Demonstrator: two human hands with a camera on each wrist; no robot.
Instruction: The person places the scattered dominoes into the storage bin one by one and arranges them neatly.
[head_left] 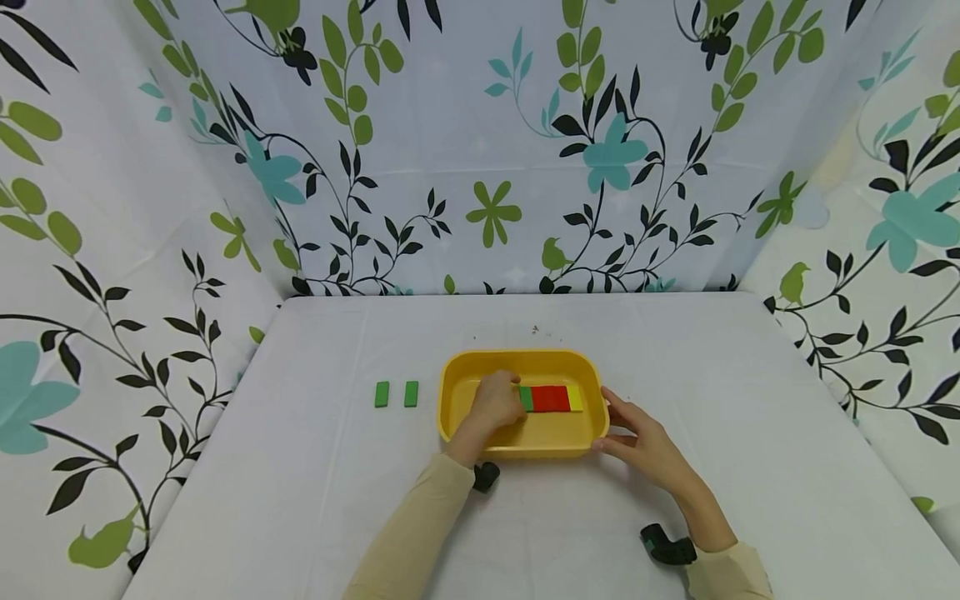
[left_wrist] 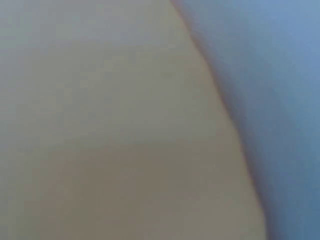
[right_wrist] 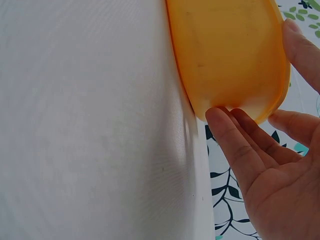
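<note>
In the yellow tray [head_left: 555, 435], a green tile [head_left: 527, 398], red tiles [head_left: 551, 398] and a yellow tile [head_left: 575, 398] already form a row; two outer green tiles [head_left: 382, 394] on the desk [head_left: 300, 500] apparently remain. The left hand [head_left: 497, 402] bends over the row's end, grip hidden; the right hand [head_left: 641, 433] spreads against the tray.

Centre of the head view, the rounded rectangular plastic tray [head_left: 547, 435] is plain yellow; the row of flat pieces [head_left: 551, 399] inside runs green, red, yellow from left to right. Left of centre, two small flat rectangles [head_left: 382, 394] are solid green. The smooth white table [head_left: 300, 467] is unpatterned. Across the top, pale hanging fabric [head_left: 465, 150] bears green, turquoise and black leaves, flowers and birds.
</note>
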